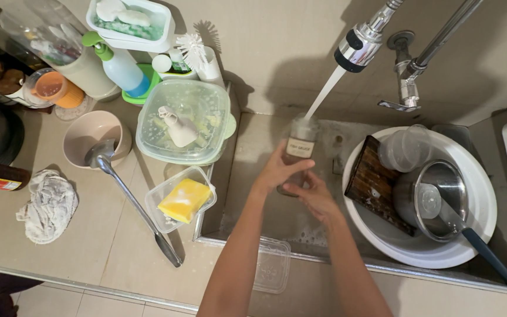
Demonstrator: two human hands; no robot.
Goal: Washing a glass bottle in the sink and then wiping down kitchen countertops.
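A: Head view. What stands around the sink (247, 147)?

B: At 9 o'clock of my hands I see a clear tub with a yellow sponge (184, 199) on the counter (89, 246), and a long ladle (130, 202) lying from a beige bowl (92, 134). At 10 o'clock is a lidded clear container (183, 120). At 3 o'clock a big white basin (435, 246) holds a dark board (374, 185), a steel pot (432, 199) and a clear cup (405, 148). Between my forearms an empty clear box (272, 265) sits on the sink edge.

A: And the jar?

B: The glass jar (299, 147) is in the middle of the sink, upright, long axis pointing toward 12 o'clock, mouth up under the water stream from the faucet (359, 47). Nothing blocks it.

A: Hands?

B: My left hand (280, 170) is wrapped around the jar body. My right hand (312, 196) grips its lower part, fingers curled.
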